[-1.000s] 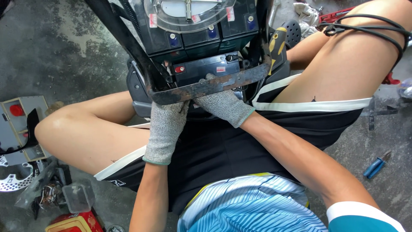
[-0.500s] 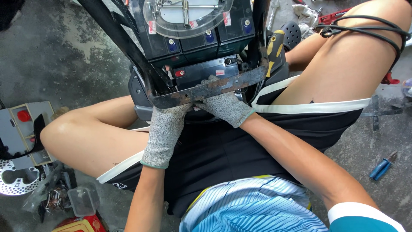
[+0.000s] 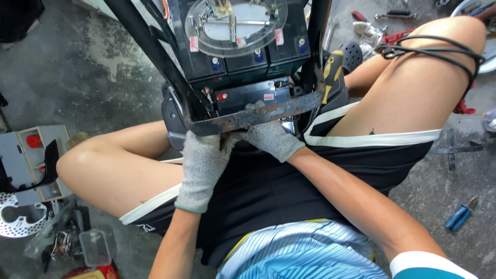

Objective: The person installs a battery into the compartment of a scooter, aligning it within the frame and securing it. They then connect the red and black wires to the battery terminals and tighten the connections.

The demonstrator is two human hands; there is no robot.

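Both my hands wear grey knit gloves and reach under a rusty metal crossbar [image 3: 258, 114] of a black frame between my knees. My left hand [image 3: 204, 163] is just below the bar's left end; its fingertips curl up behind the bar and are hidden. My right hand [image 3: 268, 135] has its fingers pushed behind the bar's middle, against a black battery [image 3: 248, 93] with a red terminal cap. More black batteries sit above under a clear round plate [image 3: 235, 23]. A yellow-handled screwdriver [image 3: 331, 67] is stuck upright at the frame's right side.
Black cable [image 3: 429, 51] drapes over my right knee. On the concrete floor: blue-handled pliers [image 3: 461, 214] at right, a brake disc [image 3: 15, 222], a grey box [image 3: 31, 155] and a small clear container [image 3: 95, 247] at left, and tools [image 3: 392, 15] at top right.
The view has shifted slightly, so the frame sits a little lower and to the right. Both hands stay at the rusty bar, with the right fingers pushed slightly higher behind it.
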